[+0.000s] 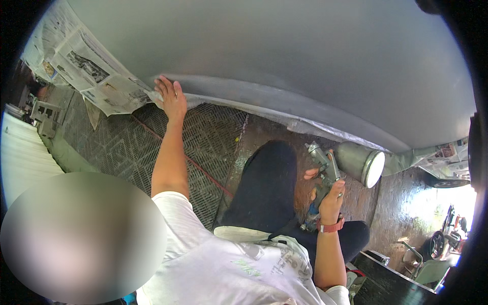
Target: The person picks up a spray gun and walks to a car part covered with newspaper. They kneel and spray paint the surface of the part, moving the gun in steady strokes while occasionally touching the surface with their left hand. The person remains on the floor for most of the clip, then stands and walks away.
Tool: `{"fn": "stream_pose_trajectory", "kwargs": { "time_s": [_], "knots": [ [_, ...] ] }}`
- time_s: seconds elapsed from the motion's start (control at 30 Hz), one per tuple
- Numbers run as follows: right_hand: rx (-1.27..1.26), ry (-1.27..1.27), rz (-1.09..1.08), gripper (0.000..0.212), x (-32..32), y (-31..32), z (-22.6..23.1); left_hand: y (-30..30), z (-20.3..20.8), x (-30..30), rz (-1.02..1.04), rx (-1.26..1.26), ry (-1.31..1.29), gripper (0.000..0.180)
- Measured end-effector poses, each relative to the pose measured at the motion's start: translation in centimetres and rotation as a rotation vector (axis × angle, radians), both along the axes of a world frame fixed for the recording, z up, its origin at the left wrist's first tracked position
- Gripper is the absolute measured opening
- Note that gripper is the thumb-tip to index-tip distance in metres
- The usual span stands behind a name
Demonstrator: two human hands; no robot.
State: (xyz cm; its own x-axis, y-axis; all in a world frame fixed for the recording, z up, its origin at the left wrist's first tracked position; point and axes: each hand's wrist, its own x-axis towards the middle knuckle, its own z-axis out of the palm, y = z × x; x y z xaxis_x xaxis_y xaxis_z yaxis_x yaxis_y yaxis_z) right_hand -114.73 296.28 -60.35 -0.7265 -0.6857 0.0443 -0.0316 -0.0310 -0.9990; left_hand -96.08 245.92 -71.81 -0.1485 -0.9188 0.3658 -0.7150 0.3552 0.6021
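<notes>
A large grey panel [284, 46], apparently vehicle bodywork, spans the top of the view and curves to a lower edge. My left hand [173, 99] reaches up to that edge, fingers extended and flat against it, beside newspaper sheets [104, 71] covering the panel's left part. Wrapped around the handle of a metal spray gun [327, 165] is my right hand [331, 199], with a red-strapped watch [331, 225] on its wrist. The gun's silver cup [353, 158] lies tilted sideways near the panel's lower edge, its pale round end toward the right. Some right fingers are partly hidden by the gun.
Plastic film [315, 129] runs under the panel's edge, and more newspaper [447, 157] hangs at right. A thin red hose or cord [201, 170] crosses the dark floor grating [208, 137]. My bent knees are close below the panel. A chair [432, 270] stands far right.
</notes>
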Motion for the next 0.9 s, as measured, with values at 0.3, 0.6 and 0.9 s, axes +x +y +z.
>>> {"fn": "stream_pose_trajectory", "kwargs": {
  "time_s": [0.3,0.6,0.9],
  "knots": [
    [0.031,0.011,-0.043,0.090,-0.3,-0.8,0.4,23.5,-1.0,-22.4,-0.286,-0.165,0.306,0.098],
    [0.059,0.003,0.031,0.096,0.0,-2.1,0.7,25.6,1.6,-18.4,-0.682,-0.280,-0.184,0.079],
    [0.122,-0.019,0.080,0.103,0.6,-2.5,0.8,1.5,0.6,1.8,-0.419,-0.507,-0.570,0.068]
  ]
}}
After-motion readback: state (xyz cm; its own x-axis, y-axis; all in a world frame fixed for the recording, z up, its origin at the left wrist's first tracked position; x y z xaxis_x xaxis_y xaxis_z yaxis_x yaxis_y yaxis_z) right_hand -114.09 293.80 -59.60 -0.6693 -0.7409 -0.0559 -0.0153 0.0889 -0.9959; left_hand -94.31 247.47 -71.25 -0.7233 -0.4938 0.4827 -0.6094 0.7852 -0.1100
